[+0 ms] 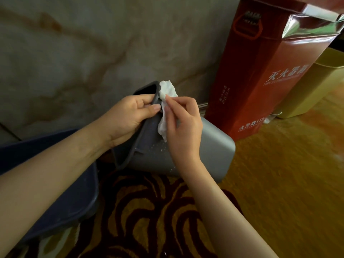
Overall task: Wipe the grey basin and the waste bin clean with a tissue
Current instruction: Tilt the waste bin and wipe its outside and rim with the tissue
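The step in hand looks like the wiping of the bin [210, 146], a grey container tipped on its side on the floor, just left of the red fire-extinguisher box [260, 81] that stands against the marble wall. The left hand [128, 116] steadies the bin at its dark rim [149, 90], its fingers [149, 100] closed over the edge with the thumb pressed against it. The right hand [183, 123] holds a crumpled white tissue [167, 101] pinched between thumb and forefinger, the other fingers loosely curled, and the tissue lies against the bin's outer wall just below the rim. The bin is matt grey with rounded corners and a darker band at the mouth; pale specks and droplets are scattered over its side below the tissue, so that patch seems not yet cleaned. The next move probably calls for drawing the tissue down across those specks with firmer, flatter contact, while the left hand keeps the bin from rolling. A dark blue-grey vessel, perhaps the basin [55, 183], sits left of the bin under the left forearm; whether it has been wiped cannot be told. A yellow bin [307, 90] stands right of the box.
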